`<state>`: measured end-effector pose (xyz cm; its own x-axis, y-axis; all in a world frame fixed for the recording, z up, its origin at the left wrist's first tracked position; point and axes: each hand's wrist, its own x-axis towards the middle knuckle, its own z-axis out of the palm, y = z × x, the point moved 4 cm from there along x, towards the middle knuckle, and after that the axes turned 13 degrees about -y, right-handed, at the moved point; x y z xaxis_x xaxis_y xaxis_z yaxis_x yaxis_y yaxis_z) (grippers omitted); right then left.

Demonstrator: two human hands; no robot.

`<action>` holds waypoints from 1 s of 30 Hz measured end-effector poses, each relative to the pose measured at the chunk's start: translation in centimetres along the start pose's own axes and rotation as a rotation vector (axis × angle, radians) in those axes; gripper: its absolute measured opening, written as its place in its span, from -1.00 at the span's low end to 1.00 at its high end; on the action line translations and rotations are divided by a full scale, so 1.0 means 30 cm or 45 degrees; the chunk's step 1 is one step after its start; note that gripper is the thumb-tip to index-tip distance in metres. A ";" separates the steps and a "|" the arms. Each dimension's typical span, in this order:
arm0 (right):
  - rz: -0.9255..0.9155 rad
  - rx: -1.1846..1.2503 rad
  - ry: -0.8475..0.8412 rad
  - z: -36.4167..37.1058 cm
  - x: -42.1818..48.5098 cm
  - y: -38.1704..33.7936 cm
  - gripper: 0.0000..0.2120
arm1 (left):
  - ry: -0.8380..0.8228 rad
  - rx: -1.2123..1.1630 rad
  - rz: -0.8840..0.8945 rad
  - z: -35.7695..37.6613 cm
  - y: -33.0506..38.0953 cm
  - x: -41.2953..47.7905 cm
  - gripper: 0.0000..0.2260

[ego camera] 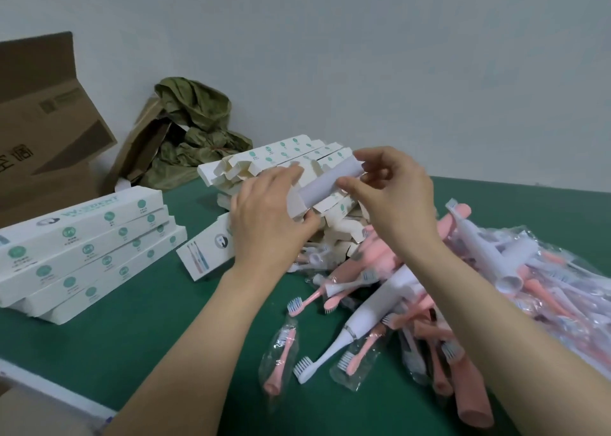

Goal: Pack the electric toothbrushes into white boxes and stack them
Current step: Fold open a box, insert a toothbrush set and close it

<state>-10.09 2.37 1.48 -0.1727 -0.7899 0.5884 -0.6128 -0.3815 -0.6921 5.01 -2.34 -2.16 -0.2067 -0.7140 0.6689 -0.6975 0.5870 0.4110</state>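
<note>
A white toothbrush handle (325, 183) is held above the table, slanting up to the right. My right hand (393, 191) pinches it near its upper end. My left hand (267, 217) grips a white box (211, 254) whose open end meets the handle's lower end. Behind the hands lies a heap of empty white boxes (284, 158) with open flaps. A stack of closed white boxes (86, 250) sits at the left. Pink and white toothbrushes (380, 306) and bagged brush heads (281, 359) are piled at the right.
The green table (139, 330) carries everything. A brown cardboard carton (43, 128) stands at the back left, with crumpled green paper (195, 131) beside it. The wall runs close behind. The table's white front edge (59, 392) shows at the lower left.
</note>
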 end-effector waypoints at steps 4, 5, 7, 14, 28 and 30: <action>-0.209 -0.174 -0.430 0.076 -0.026 -0.038 -0.85 | -0.003 -0.069 0.031 0.006 0.013 -0.007 -0.52; -0.204 -0.150 -0.470 0.085 -0.029 -0.041 -0.86 | 0.002 -0.073 0.026 0.003 0.009 -0.006 -0.51; -0.130 -0.053 -0.412 0.069 -0.019 -0.034 -0.86 | 0.023 -0.082 0.003 -0.009 -0.003 -0.002 -0.52; 0.207 -0.705 -1.397 0.077 -0.069 0.081 -0.86 | 0.019 -0.090 -0.006 -0.010 -0.009 -0.010 -0.52; 0.180 0.286 -0.986 -0.033 0.011 -0.028 -0.90 | -0.028 -0.129 0.013 0.007 -0.002 -0.009 -0.48; 0.191 0.466 -0.825 -0.039 0.025 -0.044 -0.92 | 0.004 -0.174 0.035 0.002 0.007 -0.012 -0.50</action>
<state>-10.31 2.84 3.33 0.3227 -0.9269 0.1917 -0.3039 -0.2933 -0.9064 4.89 -1.98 -2.35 -0.2222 -0.6961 0.6827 -0.5915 0.6529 0.4731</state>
